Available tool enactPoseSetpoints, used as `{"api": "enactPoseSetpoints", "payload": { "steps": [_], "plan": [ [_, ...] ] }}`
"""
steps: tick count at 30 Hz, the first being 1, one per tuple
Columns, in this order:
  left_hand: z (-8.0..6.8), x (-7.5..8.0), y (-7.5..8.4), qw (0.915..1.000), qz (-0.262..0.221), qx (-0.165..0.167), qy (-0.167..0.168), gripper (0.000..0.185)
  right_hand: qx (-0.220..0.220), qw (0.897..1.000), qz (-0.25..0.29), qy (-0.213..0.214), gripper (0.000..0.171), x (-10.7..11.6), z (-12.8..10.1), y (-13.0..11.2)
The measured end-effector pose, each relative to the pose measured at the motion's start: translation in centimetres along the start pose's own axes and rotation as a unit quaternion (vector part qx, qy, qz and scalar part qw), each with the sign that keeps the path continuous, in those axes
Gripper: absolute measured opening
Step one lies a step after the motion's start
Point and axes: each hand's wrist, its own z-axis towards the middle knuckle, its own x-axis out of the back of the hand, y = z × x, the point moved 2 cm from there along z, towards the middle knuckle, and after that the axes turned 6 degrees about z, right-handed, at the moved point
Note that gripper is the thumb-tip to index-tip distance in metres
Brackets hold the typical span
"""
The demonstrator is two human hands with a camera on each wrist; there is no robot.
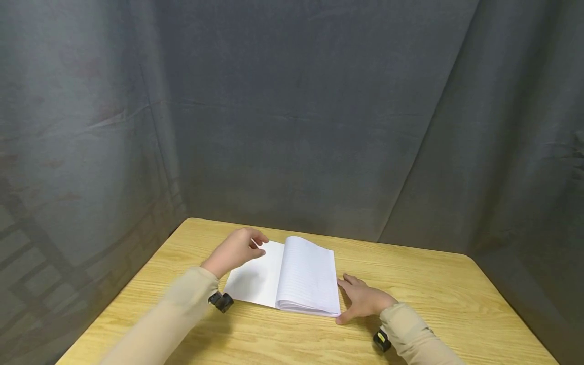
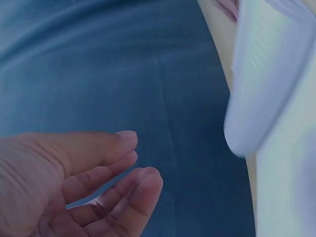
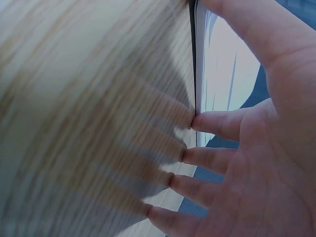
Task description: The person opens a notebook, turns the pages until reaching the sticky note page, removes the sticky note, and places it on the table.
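Wood table (image 1: pixel 433 284) is bearing open notebook (image 1: pixel 310 279), lower ctr.
My R hand (image 1: pixel 365 299) is touching its edge, fingers spread, prob. steadying; L hand (image 1: pixel 237 251) is hovering, narrow-gapped, empty.

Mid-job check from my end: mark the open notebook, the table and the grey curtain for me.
Notebook (image 1: pixel 294 276): head view, on the lined right-hand page.
Table (image 1: pixel 433 284): head view, on bare wood right of the notebook.
Curtain (image 1: pixel 292 126): head view, on the cloth behind the table.

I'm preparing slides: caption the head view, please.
A notebook lies open on a wooden table, the left hand by its left page, the right hand at its right edge.
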Motion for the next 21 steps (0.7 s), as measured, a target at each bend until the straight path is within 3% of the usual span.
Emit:
{"api": "enactPoseSetpoints", "payload": {
  "steps": [10, 21],
  "plan": [
    [0.9, -3.5, 3.8, 0.9946, -0.058, -0.081, -0.029, 0.016, 0.003, 1.000, 0.003, 0.000, 0.109, 0.0, -0.2, -0.1],
    [0.9, -8.6, 5.6, 0.9864, -0.085, -0.111, -0.087, 0.014, 0.000, 1.000, -0.026, 0.017, 0.107, -0.2, 0.1, -0.1]
  ]
}}
